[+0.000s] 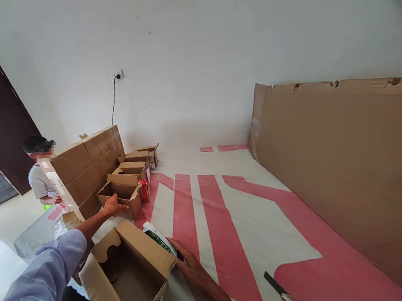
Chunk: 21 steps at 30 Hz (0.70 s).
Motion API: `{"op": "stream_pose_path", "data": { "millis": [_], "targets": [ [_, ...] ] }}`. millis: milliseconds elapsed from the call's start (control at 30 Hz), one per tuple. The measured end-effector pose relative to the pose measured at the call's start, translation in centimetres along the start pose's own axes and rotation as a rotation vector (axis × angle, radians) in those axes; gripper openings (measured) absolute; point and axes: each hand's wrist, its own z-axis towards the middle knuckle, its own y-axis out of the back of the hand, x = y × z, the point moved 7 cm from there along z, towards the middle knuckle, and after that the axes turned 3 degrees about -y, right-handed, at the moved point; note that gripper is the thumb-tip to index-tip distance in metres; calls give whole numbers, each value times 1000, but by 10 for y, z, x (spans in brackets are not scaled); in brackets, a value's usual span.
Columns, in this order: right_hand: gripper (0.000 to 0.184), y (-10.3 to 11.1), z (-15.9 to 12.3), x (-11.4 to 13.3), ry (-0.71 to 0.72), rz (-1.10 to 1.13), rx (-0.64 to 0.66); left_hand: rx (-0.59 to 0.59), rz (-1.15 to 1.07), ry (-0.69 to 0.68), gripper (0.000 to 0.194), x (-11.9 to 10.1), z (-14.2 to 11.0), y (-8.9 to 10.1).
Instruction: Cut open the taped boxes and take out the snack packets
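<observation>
My left hand (113, 205) reaches out in a light blue sleeve and grips the near edge of a small open cardboard box (120, 195). My right hand (189, 262) lies on the pink-and-white floor sheet (225, 212), fingers closed on a green-and-white packet (158, 238) that leans against the flap of a larger open empty box (126, 271) close in front of me. A red packet (143, 190) is wedged beside the small box.
More small open boxes (136, 163) line up toward the white wall, beside a stack of big taped cartons (86, 169). A person (41, 176) crouches at the left behind them. A large cardboard sheet (341, 169) leans at right. A box cutter (281, 292) lies on the floor sheet.
</observation>
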Motion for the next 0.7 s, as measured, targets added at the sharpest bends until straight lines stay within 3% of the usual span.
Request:
{"op": "stream_pose_path", "data": {
  "millis": [433,700],
  "targets": [
    [66,2,-5,0,-20,-9,-22,-14,-75,-3,52,-41,66,-11],
    [65,1,-6,-4,-30,-19,-39,-34,-81,23,55,-51,91,-9]
  ]
}}
